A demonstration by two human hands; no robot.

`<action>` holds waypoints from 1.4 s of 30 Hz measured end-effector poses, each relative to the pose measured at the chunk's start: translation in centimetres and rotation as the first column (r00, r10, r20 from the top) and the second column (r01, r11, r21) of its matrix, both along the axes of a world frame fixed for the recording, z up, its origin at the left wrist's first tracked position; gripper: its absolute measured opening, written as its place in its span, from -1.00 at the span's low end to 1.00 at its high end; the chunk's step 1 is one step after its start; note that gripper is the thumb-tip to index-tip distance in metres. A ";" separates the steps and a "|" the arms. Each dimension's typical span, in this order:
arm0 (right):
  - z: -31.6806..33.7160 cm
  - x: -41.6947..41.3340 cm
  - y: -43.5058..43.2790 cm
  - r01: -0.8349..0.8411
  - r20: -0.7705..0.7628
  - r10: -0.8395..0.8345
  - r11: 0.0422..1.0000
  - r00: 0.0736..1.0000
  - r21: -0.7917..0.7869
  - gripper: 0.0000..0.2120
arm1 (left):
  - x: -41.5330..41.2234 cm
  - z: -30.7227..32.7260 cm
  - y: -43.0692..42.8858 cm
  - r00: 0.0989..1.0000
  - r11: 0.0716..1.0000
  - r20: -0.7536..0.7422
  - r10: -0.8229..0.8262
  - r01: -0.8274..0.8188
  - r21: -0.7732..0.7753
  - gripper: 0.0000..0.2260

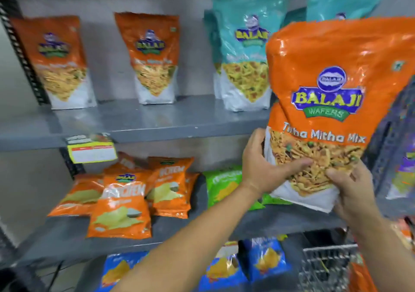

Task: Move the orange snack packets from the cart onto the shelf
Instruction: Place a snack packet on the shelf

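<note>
Both hands raise a Balaji Wafers packet before the shelf.

The left hand [262,168] and right hand [354,190] grip the bottom of the upright orange packet [332,103], labelled "Mitha Mix", near the right end of the upper shelf [157,121].

A shop aisle: grey metal shelving [143,121] carries rows of branded snack packets [155,58] facing outward, a yellow price label [92,151] is clipped to a shelf edge, and a wire cart [325,267] stands below.
</note>
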State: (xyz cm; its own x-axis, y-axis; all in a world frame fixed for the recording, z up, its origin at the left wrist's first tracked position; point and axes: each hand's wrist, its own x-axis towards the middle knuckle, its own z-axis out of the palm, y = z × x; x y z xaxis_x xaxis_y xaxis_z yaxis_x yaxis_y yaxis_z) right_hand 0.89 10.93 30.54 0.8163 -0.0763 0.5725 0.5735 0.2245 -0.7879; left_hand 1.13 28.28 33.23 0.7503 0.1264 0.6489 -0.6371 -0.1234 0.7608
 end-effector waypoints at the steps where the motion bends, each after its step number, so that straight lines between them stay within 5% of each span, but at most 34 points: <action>1: 1.3 0.2 1.6 -0.032 0.038 0.032 0.999 0.999 0.007 -0.66 | -0.4 1.0 1.3 0.999 0.999 0.036 0.031 -0.030 -0.038 -0.40; 5: 6.9 1.7 8.5 -0.111 0.126 0.102 0.991 0.987 0.069 -0.42 | -1.1 5.6 7.5 0.943 0.971 0.232 0.239 -0.226 -0.083 -0.44; 8: 10.5 3.9 14.0 -0.140 0.161 0.129 0.988 0.978 0.058 -0.57 | 0.0 9.3 12.9 0.897 0.939 0.281 0.342 -0.336 -0.072 -0.54; 13: 13.6 9.4 22.3 -0.106 0.141 0.113 0.993 0.984 -0.052 -0.75 | 3.7 14.1 21.3 0.869 0.870 0.143 0.473 -0.486 0.077 -0.57; 16: 14.2 12.6 25.7 -0.123 0.078 0.139 0.977 0.987 -0.175 -0.70 | 6.3 14.4 25.1 0.845 0.837 0.039 0.533 -0.533 0.127 -0.57; 26: 14.1 17.3 28.8 -0.224 -0.014 0.235 0.908 0.972 -0.353 -0.72 | 9.8 12.7 28.6 0.863 0.860 -0.076 0.500 -0.484 0.159 -0.36; 30: 13.8 16.7 28.5 0.079 0.150 0.003 0.839 0.989 -0.539 -0.44 | 9.2 12.2 28.2 0.818 0.813 -0.078 0.570 -0.547 0.201 -0.29; 32: 14.1 15.8 28.1 0.343 0.364 -0.169 0.800 0.916 -0.492 -0.34 | 8.5 12.2 27.7 0.753 0.736 -0.032 0.657 -0.631 0.246 -0.22; 35: 14.7 14.0 27.0 0.647 0.628 -0.369 0.704 0.685 -0.292 -0.46 | 6.2 12.4 26.5 0.641 0.591 0.104 0.761 -0.750 0.296 -0.18; 39: 13.8 11.7 24.8 0.827 0.748 -0.497 0.548 0.441 -0.123 -0.60 | 3.1 11.2 24.4 0.545 0.439 0.384 0.745 -0.834 0.333 -0.27; 42: 9.8 10.0 21.2 0.873 0.787 -0.493 0.475 0.371 -0.114 -0.64 | 0.9 8.0 22.3 0.521 0.437 0.532 0.668 -0.853 0.287 -0.34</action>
State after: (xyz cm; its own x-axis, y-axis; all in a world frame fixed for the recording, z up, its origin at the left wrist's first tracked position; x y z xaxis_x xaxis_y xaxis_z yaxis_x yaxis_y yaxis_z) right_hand 10.90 32.14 40.33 0.0545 -0.0218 0.9983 0.6587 -0.7506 -0.0523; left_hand 2.03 50.54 41.20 0.2563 0.1651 0.9524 -0.2576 -0.9380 0.2319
